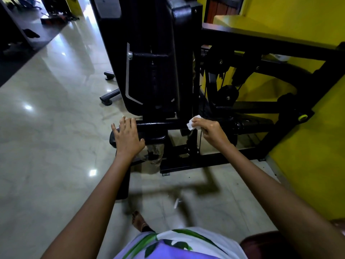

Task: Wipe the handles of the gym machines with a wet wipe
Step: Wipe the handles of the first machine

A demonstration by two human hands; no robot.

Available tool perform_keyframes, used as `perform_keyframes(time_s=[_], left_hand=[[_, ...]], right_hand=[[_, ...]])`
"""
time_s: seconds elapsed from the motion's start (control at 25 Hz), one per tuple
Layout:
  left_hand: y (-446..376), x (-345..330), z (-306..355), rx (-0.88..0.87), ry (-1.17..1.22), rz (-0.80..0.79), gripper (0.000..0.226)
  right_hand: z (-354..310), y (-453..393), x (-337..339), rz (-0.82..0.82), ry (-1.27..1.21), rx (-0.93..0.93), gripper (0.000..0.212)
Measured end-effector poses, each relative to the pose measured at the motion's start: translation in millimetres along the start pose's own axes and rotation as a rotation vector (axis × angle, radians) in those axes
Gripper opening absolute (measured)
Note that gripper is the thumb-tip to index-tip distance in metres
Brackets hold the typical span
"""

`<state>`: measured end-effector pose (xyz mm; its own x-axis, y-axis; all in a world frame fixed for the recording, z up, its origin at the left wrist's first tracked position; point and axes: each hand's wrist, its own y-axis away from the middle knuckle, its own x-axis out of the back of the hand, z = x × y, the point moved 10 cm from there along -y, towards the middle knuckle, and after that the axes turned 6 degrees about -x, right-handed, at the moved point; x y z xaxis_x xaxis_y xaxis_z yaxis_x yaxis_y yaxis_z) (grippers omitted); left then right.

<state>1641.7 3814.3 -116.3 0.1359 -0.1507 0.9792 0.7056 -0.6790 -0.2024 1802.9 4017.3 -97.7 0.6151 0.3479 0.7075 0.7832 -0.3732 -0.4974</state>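
Observation:
A black gym machine point(158, 62) stands in front of me with a horizontal black bar point(160, 125) low across its front. My left hand point(127, 136) rests flat on the left end of that bar and on the black padded seat point(155, 139) just below it, fingers spread, holding nothing. My right hand point(211, 132) pinches a crumpled white wet wipe point(193, 123) and presses it against the bar near the upright post, at the right of the bar.
The machine's black frame point(270, 45) with pulleys and a cable runs off to the right along a yellow wall point(308, 165). Polished pale floor tiles point(56, 146) spread to the left. More equipment point(54, 19) sits at the far back left. My foot point(139, 220) is below the seat.

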Motion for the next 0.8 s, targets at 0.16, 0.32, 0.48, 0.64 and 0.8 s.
perform_keyframes(time_s=[0.16, 0.32, 0.48, 0.64, 0.8], left_hand=[[0, -1, 1, -0.001, 0.006, -0.003, 0.075], [0, -1, 1, 0.001, 0.008, -0.012, 0.076], [0, -2, 0, 0.009, 0.023, -0.014, 0.076], [-1, -4, 0, 0.010, 0.017, -0.020, 0.077], [-1, -5, 0, 0.017, 0.021, -0.033, 0.078]], right_hand=[[25, 27, 13, 0.151, 0.039, -0.158, 0.025], [56, 57, 34, 0.429, -0.156, -0.484, 0.027], [93, 107, 14, 0.876, -0.638, -1.076, 0.026], [103, 119, -15, 1.071, -1.069, -1.336, 0.027], [90, 89, -36, 1.056, -1.257, -1.400, 0.025]])
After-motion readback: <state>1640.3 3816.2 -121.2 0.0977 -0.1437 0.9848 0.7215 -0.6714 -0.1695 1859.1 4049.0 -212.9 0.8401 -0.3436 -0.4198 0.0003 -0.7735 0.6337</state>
